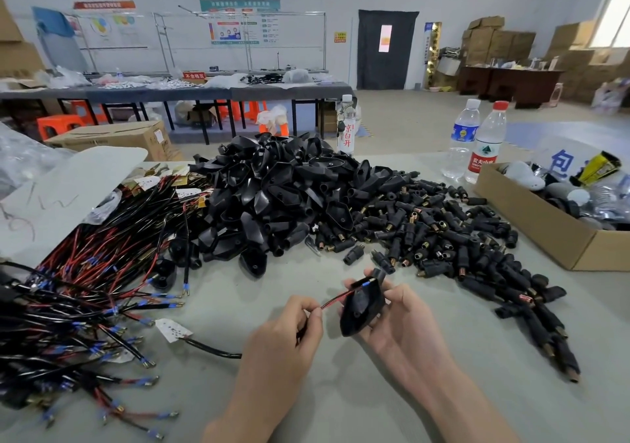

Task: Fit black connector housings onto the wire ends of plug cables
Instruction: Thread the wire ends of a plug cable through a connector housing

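A: Where is the piece being worked?

B: Lower centre of the frame. The right hand [399,326] cradles one black connector housing [361,308]. Its fingers curl behind the housing and the thumb sits at the upper edge, so the housing is firmly grasped.

A: And the other hand?

B: The left hand [289,333] sits just left of the housing, thumb and forefinger pinching the red and black wires [335,297]. The wires run up and to the right from the pinch to the housing's upper part. A blue-sleeved terminal [366,284] lies close under the narrow neck [379,274] at the top.

A: Which way does the housing's long axis lie?

B: Steeply, from its pointed tip at lower left up to the neck at upper right. The wires slant more shallowly, so they reach the neck from below and to the left.

A: So what does the coming move need?

B: As I read it, the left hand feeds the wire ends along that axis while the right hand steadies the shell. I cannot tell whether the terminal is already inside the neck.

A: Where are the supplies?

B: The heap of housings [272,197] is at upper centre and the cable bundle [85,299] at the left. Both are well apart from the hands.
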